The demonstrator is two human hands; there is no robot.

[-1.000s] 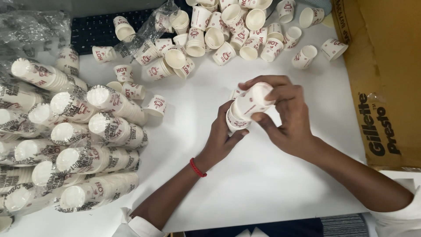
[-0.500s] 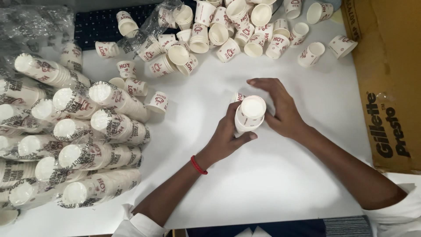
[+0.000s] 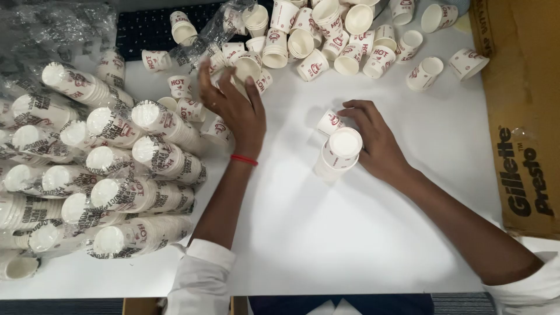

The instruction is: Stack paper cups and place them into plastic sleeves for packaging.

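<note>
1. The work in hand appears to be gathering loose paper cups into nested stacks – judged from how the cups lie on the white bench (image 3: 361, 233).

2. Done so far: a large pile of wrapped stacks (image 3: 105, 175) lies on its side at the left of the bench, each stack sleeved in clear plastic, bases toward the camera. This is the bigger share of what shows.

3. In progress: the right hand (image 3: 379, 146) rests at mid-bench with its fingers curled round a short stack (image 3: 340, 153) of nested cups standing base-up. One single cup (image 3: 330, 122) lies just beside that stack, by the fingertips.

4. The left hand (image 3: 233, 108) is stretched out to the edge of the loose cups (image 3: 344, 35), its fingers closed round one cup (image 3: 246, 67) there, next to a crumpled clear wrapper (image 3: 216, 29).

5. Left to do: a good many loose cups lie scattered along the far edge of the bench, some upright, some tipped over, and a few more sit near the left hand. The short stack looks far lower than the wrapped ones, so by that measure it needs many more cups.

6. A dark keyboard (image 3: 146, 29) lies partly under the cups at the far left, and a brown carton (image 3: 519, 116) runs along the right edge.
</note>
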